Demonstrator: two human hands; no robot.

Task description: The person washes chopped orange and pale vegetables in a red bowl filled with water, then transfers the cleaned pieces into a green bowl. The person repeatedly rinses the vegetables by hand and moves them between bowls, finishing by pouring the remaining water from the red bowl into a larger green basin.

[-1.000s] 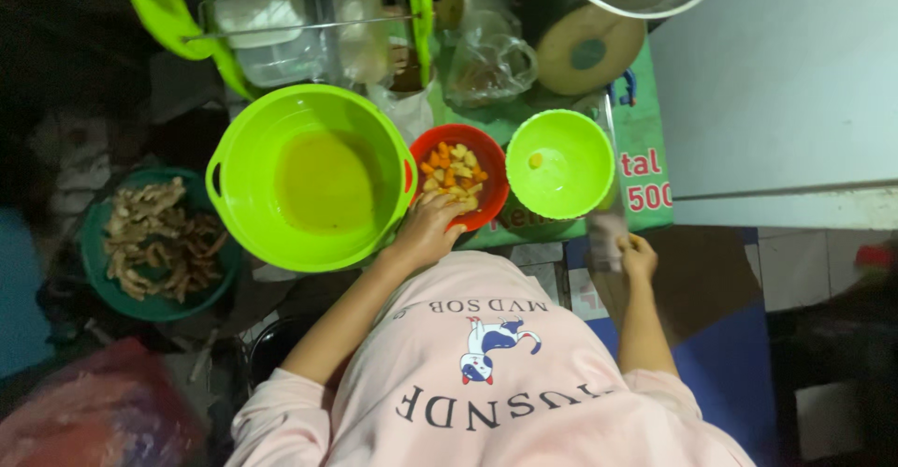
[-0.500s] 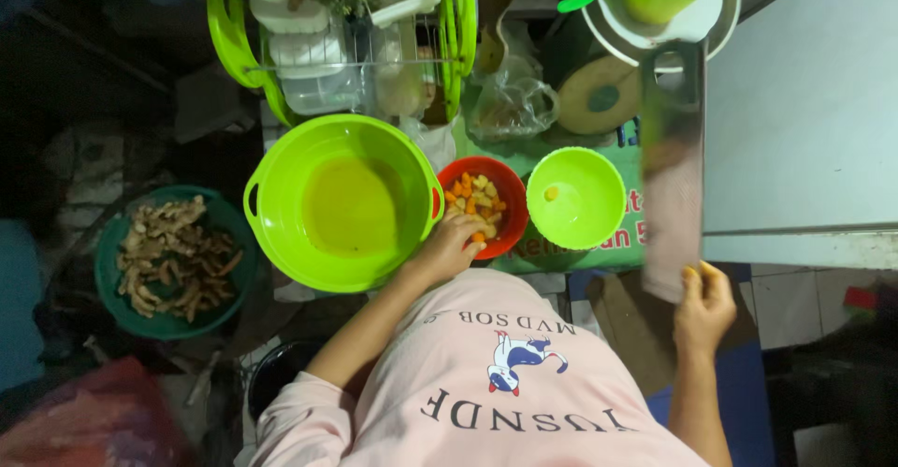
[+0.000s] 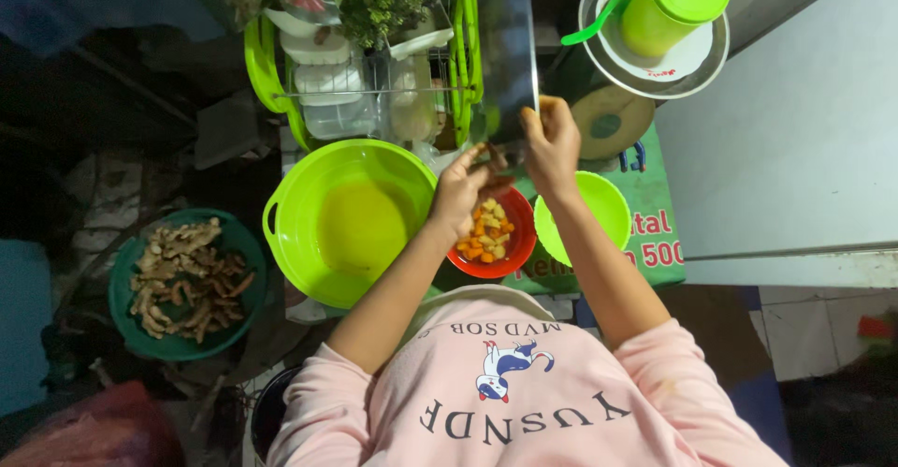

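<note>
My right hand (image 3: 552,144) grips the lower end of a long, flat, dark blade (image 3: 507,55) that points away from me over the dish rack. My left hand (image 3: 461,189) is just left of it, fingers pinched on a small brownish piece (image 3: 493,158) against the blade's lower edge. Both hands hover above a red bowl (image 3: 460,259) holding chopped orange and pale pieces. A small lime-green bowl (image 3: 599,214) sits right of the red bowl, under my right wrist. A large lime-green basin (image 3: 299,196) with yellowish liquid stands to the left.
A dark green basin (image 3: 126,284) of brown roots sits on the floor at left. Behind the bowls stands a green-framed dish rack (image 3: 374,83) with containers and greens. A lime-green jug (image 3: 669,4) rests on a plate at upper right. A white surface (image 3: 795,130) fills the right.
My right hand has swung the blade up from the lower right to above the bowls. My left hand has left the red bowl's rim and risen to meet the blade.
</note>
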